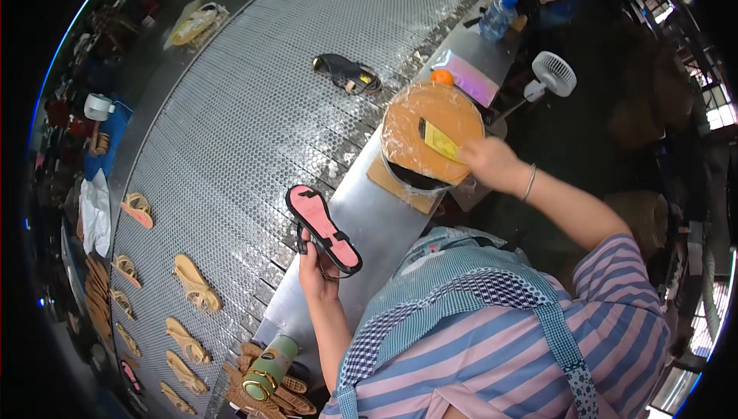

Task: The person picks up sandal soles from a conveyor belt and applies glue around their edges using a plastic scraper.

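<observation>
My left hand (315,269) is closed around a black sandal (321,223), whose broad pink face is turned up over the metal ledge. The fingers wrap its side near the black straps. In my right hand (494,164) is a flat yellow brush (440,139) with a dark end, pinched between the fingers. It lies low over the tan, smeared top of a round tub (433,108); whether it touches is hard to tell. A dark gap shows along the tub's near edge. Beneath the tub is a brown board (400,187).
A honeycomb-patterned conveyor (254,111) carries a black sandal (346,73) and several tan sandals (196,284). Along the metal ledge (369,227) stand a green flask (270,367) by stacked soles, an orange fruit (442,77) and a water bottle (498,19). A white fan (553,73) is at right.
</observation>
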{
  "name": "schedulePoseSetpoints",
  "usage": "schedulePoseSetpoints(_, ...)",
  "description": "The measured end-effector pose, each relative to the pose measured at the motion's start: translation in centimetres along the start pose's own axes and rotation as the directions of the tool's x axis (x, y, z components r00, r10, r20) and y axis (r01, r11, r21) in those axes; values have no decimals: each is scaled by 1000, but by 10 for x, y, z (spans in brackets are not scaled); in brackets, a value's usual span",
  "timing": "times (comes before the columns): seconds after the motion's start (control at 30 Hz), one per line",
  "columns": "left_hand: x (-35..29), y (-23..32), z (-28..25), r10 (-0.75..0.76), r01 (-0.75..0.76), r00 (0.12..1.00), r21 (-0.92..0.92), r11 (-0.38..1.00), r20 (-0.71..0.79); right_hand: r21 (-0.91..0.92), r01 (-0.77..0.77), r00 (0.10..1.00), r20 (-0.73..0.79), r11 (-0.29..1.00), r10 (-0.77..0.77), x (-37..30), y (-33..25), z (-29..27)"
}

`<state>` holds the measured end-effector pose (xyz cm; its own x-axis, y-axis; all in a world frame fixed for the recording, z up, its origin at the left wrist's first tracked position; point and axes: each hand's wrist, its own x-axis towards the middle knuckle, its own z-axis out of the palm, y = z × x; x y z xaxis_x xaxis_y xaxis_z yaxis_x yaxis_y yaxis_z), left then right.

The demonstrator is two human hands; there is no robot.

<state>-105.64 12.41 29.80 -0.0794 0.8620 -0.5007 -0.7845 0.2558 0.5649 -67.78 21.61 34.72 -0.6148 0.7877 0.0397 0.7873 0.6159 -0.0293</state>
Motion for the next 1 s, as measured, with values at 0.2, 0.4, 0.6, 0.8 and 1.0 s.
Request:
schedulePoseSetpoints(0.2, 33, -23, -25, -9, 6, 986, -18, 1000, -169, 71, 429, 903, -63, 901, -425, 20, 47, 37)
schedulePoseSetpoints(0.4, 80, -15, -42, 200, -187, 949, 73, 980, -245, -123, 629, 775, 184, 768, -605, 36, 49, 63)
schedulePoseSetpoints(0.6, 151, 53, 42, 269, -223, 938, 211, 952, -218, -164, 751, 655, 314, 640, -688, 62, 58, 59)
schedulePoseSetpoints(0.8, 132, 11, 114, 379, -368, 925, 206, 907, -16, -102, 797, 594, 309, 595, -743, 71, 74, 60)
schedulePoseSetpoints(1.0, 93, -42, 106, 246, -217, 951, 165, 962, -186, -49, 716, 671, 324, 696, -667, 72, 95, 55)
